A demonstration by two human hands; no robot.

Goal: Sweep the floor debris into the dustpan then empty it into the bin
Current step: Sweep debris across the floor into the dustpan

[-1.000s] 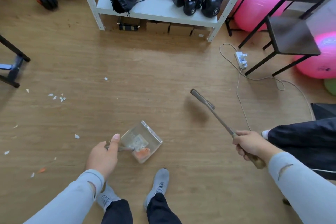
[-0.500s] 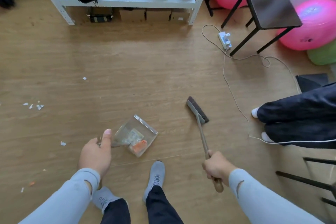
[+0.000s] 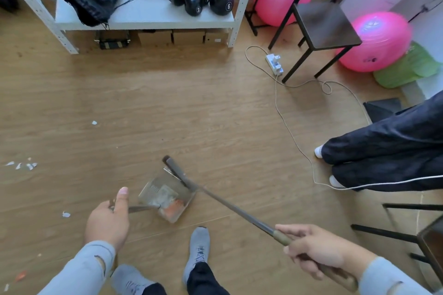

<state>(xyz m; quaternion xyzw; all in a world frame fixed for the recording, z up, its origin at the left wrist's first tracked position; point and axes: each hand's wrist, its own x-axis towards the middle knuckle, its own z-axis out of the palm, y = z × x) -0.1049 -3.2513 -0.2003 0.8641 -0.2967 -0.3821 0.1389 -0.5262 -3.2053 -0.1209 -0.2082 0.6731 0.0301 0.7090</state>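
A clear dustpan (image 3: 165,195) rests on the wooden floor, holding white and orange scraps. My left hand (image 3: 107,220) grips its thin handle, thumb up. My right hand (image 3: 314,249) holds the long handle of a brush (image 3: 177,171); the dark brush head lies across the dustpan's far rim. White debris bits (image 3: 22,165) lie at the far left, with single pieces of debris further up (image 3: 94,123) and near my left hand (image 3: 66,214). No bin is in view.
A white shelf rack (image 3: 143,19) with kettlebells and a black bag stands ahead. A power strip (image 3: 274,63) and its cable (image 3: 287,127) cross the floor at right. Another person's legs (image 3: 383,158), a black stool (image 3: 321,24) and pink balls (image 3: 374,40) fill the right side.
The brush swung left, its head moving from the bare floor to the dustpan's far rim. My right hand drew back toward the lower right. The dustpan stayed in place.
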